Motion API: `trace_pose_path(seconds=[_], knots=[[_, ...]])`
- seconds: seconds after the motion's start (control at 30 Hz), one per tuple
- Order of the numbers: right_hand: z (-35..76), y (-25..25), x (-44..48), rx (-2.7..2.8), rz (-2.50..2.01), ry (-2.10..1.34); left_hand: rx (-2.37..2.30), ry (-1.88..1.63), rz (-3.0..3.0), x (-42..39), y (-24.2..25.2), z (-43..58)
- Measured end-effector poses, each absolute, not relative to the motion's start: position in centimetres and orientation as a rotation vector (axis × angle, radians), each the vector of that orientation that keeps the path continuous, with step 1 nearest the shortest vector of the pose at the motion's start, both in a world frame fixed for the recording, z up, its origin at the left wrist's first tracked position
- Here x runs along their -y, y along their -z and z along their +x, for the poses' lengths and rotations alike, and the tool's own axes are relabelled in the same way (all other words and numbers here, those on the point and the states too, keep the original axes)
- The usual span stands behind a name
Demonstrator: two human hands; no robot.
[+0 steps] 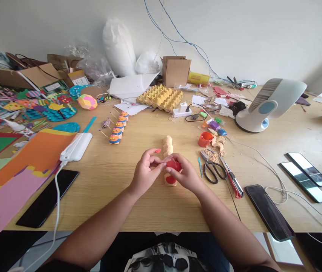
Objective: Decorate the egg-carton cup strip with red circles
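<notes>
In front of me my left hand and my right hand meet, thumbs and fingers pinched. Between them is a lump of red modelling clay, partly in what looks like a clear wrapper. A small red dab shows at a left fingertip. Below the hands, partly hidden, stands a strip of bare egg-carton cups pointing away from me. Its nearest cup carries a flattened red patch. To the left is a painted egg-carton caterpillar, blue and orange with stick feelers.
Right of the strip lie a blue clay tool, scissors, a utility knife, an orange cup and clay packets. Phones, a fan and a power bank surround them. Behind sit yellow egg trays.
</notes>
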State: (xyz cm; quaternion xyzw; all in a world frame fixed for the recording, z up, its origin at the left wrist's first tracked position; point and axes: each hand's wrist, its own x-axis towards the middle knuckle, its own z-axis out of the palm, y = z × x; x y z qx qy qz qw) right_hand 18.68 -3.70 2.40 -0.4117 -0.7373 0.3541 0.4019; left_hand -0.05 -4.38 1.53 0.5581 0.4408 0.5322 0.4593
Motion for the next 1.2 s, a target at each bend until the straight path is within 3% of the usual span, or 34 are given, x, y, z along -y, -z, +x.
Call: trace_pose_path(seconds=[0.47,0.77,0.97,1.2], knots=[[18.7,-3.2,4.0,1.803,-0.995,-0.733,-0.922,-1.265,1.299,4.7,-1.4,0.5],[19.2,-3.6,3.9,1.723,-0.966,-0.951,-0.913,-1.283,1.278,4.9,-1.5,0.9],[21.8,-3.4,2.0,1.801,-1.353,-0.59,-1.033,-1.433,1.146,3.5,-1.5,-0.2],[23.5,-1.6,0.3,2.066,-1.793,-0.48,-0.994,-1.393,0.966,2.7,-1.1,-1.0]])
